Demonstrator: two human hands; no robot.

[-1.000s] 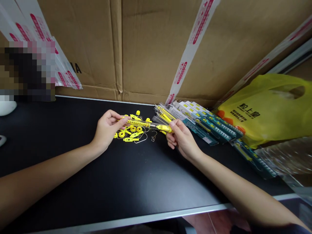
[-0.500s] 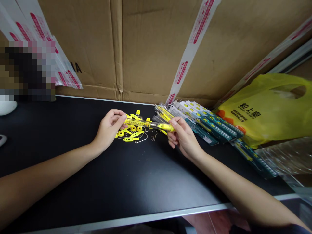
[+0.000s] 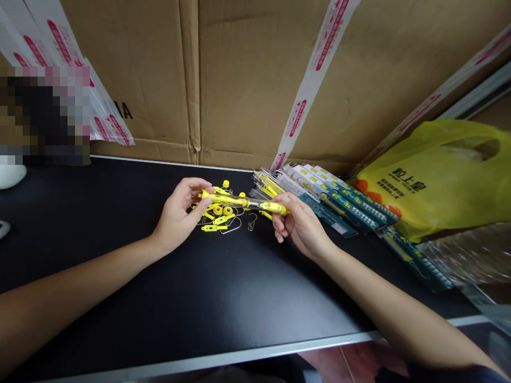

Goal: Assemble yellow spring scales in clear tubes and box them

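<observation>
A clear tubular spring scale [image 3: 258, 204] with yellow inner parts is held nearly level above the dark table. Its left end, a yellow cap, sits between the thumb and fingers of my left hand [image 3: 175, 215], which is closed on it. At the other end, my right hand [image 3: 301, 223] grips the yellow tip. Beneath and behind the tube lies a pile of loose parts: yellow ring caps [image 3: 228, 211], flat yellow pieces [image 3: 214, 228] and bent wire hooks [image 3: 235, 227]. A small wire hook with a spring [image 3: 251, 223] rests just left of my right hand.
Clear tubes with yellow parts [image 3: 268, 183] lie behind my right hand. Several green-and-white boxes [image 3: 343, 199] are stacked to the right, beside a yellow plastic bag [image 3: 435, 175]. A large taped cardboard box [image 3: 247, 80] stands along the table's back edge. White objects [image 3: 11, 176] sit far left.
The scale has turned slightly about its length, so its printed markings show less. My left fingers have shifted, and the yellow end cap now shows between them. The right hand stays almost still.
</observation>
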